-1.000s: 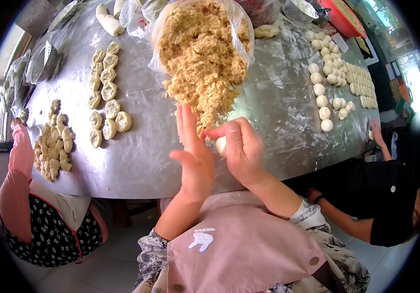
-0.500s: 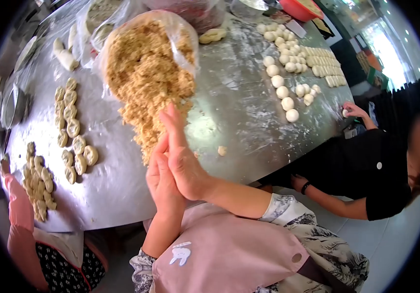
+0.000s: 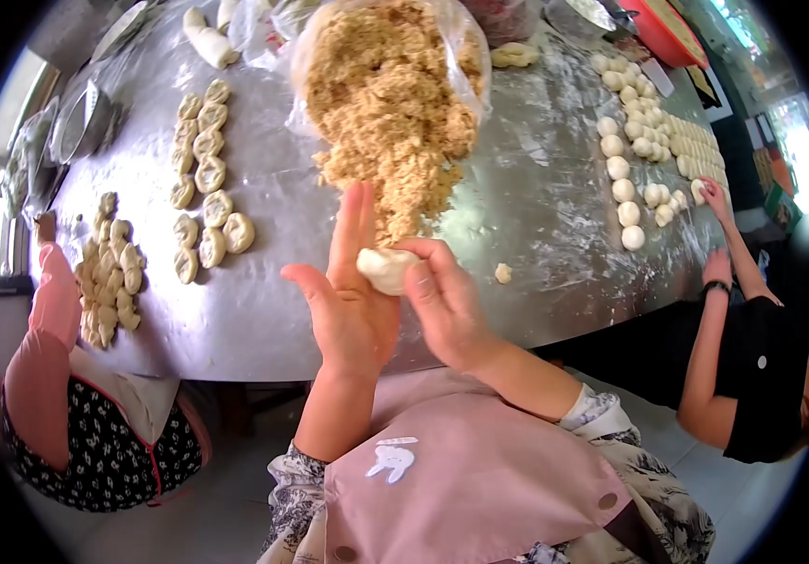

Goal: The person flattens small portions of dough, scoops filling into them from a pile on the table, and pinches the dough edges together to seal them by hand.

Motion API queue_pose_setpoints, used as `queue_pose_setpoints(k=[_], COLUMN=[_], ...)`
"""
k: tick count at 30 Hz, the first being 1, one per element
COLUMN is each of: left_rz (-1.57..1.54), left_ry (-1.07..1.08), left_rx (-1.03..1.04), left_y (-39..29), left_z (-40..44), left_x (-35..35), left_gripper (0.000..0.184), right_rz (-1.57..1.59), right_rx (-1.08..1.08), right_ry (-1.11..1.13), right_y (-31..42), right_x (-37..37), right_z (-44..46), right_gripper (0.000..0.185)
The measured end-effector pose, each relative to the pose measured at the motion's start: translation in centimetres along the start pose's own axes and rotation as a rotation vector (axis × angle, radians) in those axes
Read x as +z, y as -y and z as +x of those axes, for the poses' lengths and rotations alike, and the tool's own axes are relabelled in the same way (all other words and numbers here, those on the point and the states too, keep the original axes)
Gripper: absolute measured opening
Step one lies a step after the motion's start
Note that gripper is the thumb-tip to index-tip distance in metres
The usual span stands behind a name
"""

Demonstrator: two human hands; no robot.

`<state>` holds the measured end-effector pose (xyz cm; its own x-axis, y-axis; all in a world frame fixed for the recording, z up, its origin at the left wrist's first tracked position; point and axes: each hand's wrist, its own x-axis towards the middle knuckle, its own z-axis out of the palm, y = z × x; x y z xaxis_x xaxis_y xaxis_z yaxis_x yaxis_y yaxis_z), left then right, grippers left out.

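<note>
A pale, flattened piece of dough [image 3: 385,270] lies across the fingers of my left hand [image 3: 357,315], which is palm up with fingers stretched and thumb out. My right hand [image 3: 447,305] pinches the right end of that dough between thumb and fingers. Just beyond both hands, a heap of crumbly tan filling [image 3: 390,113] spills out of a clear plastic bag [image 3: 468,56] onto the metal table [image 3: 263,320]. A small dough lump [image 3: 503,274] sits on the table to the right of my right hand.
Shaped dough pieces [image 3: 210,174] stand in rows at left, near a pile of twisted pieces [image 3: 106,273]. Round dough balls [image 3: 623,190] and rows of small pieces [image 3: 696,141] are at right. A co-worker's sleeve [image 3: 52,301] is at left, another co-worker's hand [image 3: 716,199] at right.
My hands, pressed palm to palm half a second ago, have parted, showing the flattened dough. The view has swung back left. The right co-worker's hand now touches a dough ball near the rows.
</note>
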<state>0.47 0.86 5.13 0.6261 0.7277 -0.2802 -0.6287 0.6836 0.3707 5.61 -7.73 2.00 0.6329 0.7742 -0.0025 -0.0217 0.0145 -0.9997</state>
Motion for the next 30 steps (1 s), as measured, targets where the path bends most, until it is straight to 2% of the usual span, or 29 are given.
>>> queue_pose_setpoints(k=[3,4,5,6,7,9,10,12,15,17,19,20,21,22,24,27,28,30], left_rz=[0.49,0.641,0.613,0.584,0.593,0.653,0.703,0.258,0.288,0.802,0.67,0.667,0.664,0.566,0.265,0.476,0.585,0.726], left_ry=[0.226,0.385,0.396,0.408,0.409,0.399,0.39,0.042,0.08,0.453,0.526,0.487,0.449,0.385,0.165,0.251,0.359,0.42], left_rx=[0.134,0.161,0.14,0.119,0.121,0.153,0.182,0.179,0.155,0.138,0.241,0.278,0.312,0.238,0.111,0.094,0.075,0.042], left_y=[0.3,0.0,0.0,0.0,0.0,0.1,0.2,1.4,0.9,-0.2,0.2,0.5,0.7,0.9,1.3,1.5,1.0,0.8], left_z=[0.1,0.1,0.4,0.8,0.8,0.6,0.5,-0.3,-0.7,-0.3,0.7,0.7,0.7,0.5,-0.4,0.3,0.6,0.5], left_x=[-1.9,-3.9,-5.2,-5.8,-6.1,-6.1,-5.4,-1.3,-1.0,-4.5,-5.3,-5.3,-5.2,-4.8,-1.9,-3.4,-4.7,-5.3], left_gripper=[0.092,0.073,0.067,0.063,0.064,0.068,0.071,0.073,0.063,0.055,0.045,0.044,0.044,0.047,0.064,0.082,0.076,0.071], right_rz=[0.014,0.037,0.058,-0.038,-0.135,-0.214,-0.196,-0.124,0.168,0.054,-0.154,-0.249,-0.158,-0.067,0.157,0.138,0.18,0.027], right_rx=[0.003,0.011,0.02,-0.096,-0.214,-0.268,-0.203,-0.008,0.17,0.025,-0.235,-0.323,-0.191,-0.057,0.213,0.24,0.264,0.022], right_ry=[0.037,0.044,0.052,0.049,0.044,0.01,-0.018,0.001,0.129,0.236,0.104,0.025,0.03,0.032,0.085,0.203,0.231,0.091], right_y=[0.9,0.8,0.7,0.4,-0.1,-0.2,0.4,1.5,1.5,0.7,-0.1,-0.1,0.5,1.2,1.7,2.7,2.2,1.7], right_x=[0.0,0.2,0.4,0.5,0.6,0.8,1.1,0.6,-0.3,-1.0,0.1,0.7,0.6,0.5,-0.9,-1.4,-1.4,0.1], right_z=[0.2,0.0,-0.2,-0.1,0.0,0.0,0.0,0.0,-0.1,0.1,0.2,0.2,0.0,-0.1,-0.1,0.2,-0.1,0.2], right_gripper=[0.037,0.038,0.039,0.04,0.041,0.045,0.047,0.054,0.055,0.053,0.051,0.049,0.049,0.048,0.05,0.053,0.058,0.059])
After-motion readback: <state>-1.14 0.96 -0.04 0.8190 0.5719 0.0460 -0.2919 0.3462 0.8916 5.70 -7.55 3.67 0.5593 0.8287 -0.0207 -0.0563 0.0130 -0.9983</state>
